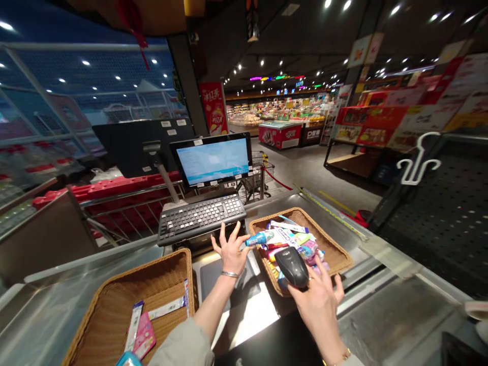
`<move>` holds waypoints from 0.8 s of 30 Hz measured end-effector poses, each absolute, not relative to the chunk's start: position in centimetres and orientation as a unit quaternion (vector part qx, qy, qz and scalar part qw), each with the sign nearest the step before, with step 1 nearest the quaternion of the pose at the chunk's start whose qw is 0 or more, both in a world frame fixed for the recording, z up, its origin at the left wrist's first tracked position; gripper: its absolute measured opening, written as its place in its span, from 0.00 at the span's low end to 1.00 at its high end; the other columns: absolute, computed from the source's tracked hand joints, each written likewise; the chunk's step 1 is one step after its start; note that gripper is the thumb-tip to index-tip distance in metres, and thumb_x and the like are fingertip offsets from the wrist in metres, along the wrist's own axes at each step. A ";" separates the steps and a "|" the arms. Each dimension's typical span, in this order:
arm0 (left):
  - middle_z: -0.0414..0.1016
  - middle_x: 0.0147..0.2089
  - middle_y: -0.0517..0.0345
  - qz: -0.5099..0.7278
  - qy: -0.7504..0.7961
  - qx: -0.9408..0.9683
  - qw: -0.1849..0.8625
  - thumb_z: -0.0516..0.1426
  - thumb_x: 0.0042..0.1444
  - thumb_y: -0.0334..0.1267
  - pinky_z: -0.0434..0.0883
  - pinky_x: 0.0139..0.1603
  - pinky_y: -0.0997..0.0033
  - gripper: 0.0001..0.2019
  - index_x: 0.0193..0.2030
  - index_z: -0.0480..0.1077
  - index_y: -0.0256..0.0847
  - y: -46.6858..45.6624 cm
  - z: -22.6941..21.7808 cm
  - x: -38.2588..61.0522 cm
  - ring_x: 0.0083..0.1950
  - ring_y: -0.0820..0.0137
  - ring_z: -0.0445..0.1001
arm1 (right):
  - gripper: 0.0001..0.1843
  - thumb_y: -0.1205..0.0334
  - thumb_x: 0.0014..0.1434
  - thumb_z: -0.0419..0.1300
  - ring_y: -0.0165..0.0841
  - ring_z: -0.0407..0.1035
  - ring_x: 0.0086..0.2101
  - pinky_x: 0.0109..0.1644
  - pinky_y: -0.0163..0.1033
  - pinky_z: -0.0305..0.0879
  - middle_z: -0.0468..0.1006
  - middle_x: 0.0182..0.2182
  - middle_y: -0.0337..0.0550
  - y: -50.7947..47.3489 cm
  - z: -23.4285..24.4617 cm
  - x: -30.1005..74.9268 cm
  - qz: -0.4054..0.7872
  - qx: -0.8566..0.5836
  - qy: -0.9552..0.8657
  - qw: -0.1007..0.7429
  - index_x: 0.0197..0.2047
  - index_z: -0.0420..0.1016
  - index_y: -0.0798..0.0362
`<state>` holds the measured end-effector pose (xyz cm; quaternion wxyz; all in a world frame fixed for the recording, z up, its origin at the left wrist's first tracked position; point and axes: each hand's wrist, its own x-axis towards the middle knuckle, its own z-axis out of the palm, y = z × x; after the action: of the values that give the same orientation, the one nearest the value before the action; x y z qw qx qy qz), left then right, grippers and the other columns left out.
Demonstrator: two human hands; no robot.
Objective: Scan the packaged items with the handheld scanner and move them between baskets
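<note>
My left hand (231,251) hovers over the middle of the checkout counter, fingers spread, with a blue and white tube (263,238) pinched between thumb and forefinger at the rim of the right basket. My right hand (318,300) grips a black handheld barcode scanner (292,266), held over the right wicker basket (335,251). That basket holds several small packaged items. The left wicker basket (114,305) holds a few flat packets (141,330). A keyboard (200,217) and a lit screen (213,160) stand just beyond my left hand.
The steel counter (385,310) runs left to right. A flat scanner plate (244,300) lies between the baskets. A black perforated panel (446,213) with a white hook stands at right. Red rails and a cart sit behind the till; shop aisles and shelves lie beyond.
</note>
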<state>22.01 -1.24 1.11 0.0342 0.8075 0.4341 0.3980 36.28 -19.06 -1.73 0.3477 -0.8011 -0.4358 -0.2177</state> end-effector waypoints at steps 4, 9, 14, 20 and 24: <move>0.69 0.64 0.65 0.392 0.413 0.821 0.040 0.64 0.51 0.40 0.34 0.67 0.29 0.10 0.41 0.78 0.57 -1.9 0.6 23.5 0.74 0.48 0.46 | 0.17 0.46 0.56 0.57 0.48 0.65 0.56 0.64 0.62 0.38 0.82 0.42 0.45 -20.0 -1.9 37.2 -0.230 -0.810 -0.409 0.351 0.35 0.78 0.49; 0.71 0.63 0.63 0.390 0.378 0.838 0.046 0.64 0.51 0.41 0.36 0.67 0.28 0.09 0.40 0.77 0.55 -2.7 -0.4 25.3 0.74 0.49 0.47 | 0.19 0.44 0.57 0.55 0.48 0.65 0.56 0.65 0.62 0.37 0.82 0.40 0.46 -21.1 -2.2 38.1 -0.233 -0.824 -0.378 0.351 0.32 0.78 0.49; 0.71 0.62 0.64 0.385 0.339 0.856 0.072 0.64 0.51 0.41 0.36 0.67 0.27 0.09 0.40 0.77 0.56 -4.2 -1.2 27.5 0.73 0.49 0.48 | 0.22 0.42 0.59 0.52 0.49 0.65 0.56 0.64 0.63 0.37 0.82 0.39 0.47 -22.0 -1.9 38.5 -0.226 -0.840 -0.337 0.359 0.30 0.78 0.49; 0.72 0.62 0.62 0.368 0.296 0.876 0.100 0.64 0.52 0.43 0.37 0.67 0.27 0.11 0.43 0.77 0.55 -6.0 -2.2 29.9 0.73 0.48 0.48 | 0.22 0.43 0.58 0.52 0.48 0.65 0.56 0.64 0.62 0.38 0.82 0.40 0.48 -23.6 -2.1 39.4 -0.231 -0.853 -0.321 0.339 0.31 0.78 0.50; 0.74 0.60 0.62 0.359 0.265 0.888 0.113 0.64 0.51 0.45 0.37 0.68 0.29 0.10 0.41 0.76 0.53 -6.9 -3.0 31.8 0.73 0.49 0.49 | 0.21 0.44 0.58 0.53 0.48 0.65 0.56 0.64 0.62 0.39 0.83 0.39 0.47 -24.5 -2.6 40.0 -0.242 -0.859 -0.309 0.330 0.29 0.78 0.49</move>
<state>31.79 -6.86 -3.00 0.1128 0.8879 0.2648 0.3590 40.05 -24.52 -2.55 0.3295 -0.8586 -0.3093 -0.2418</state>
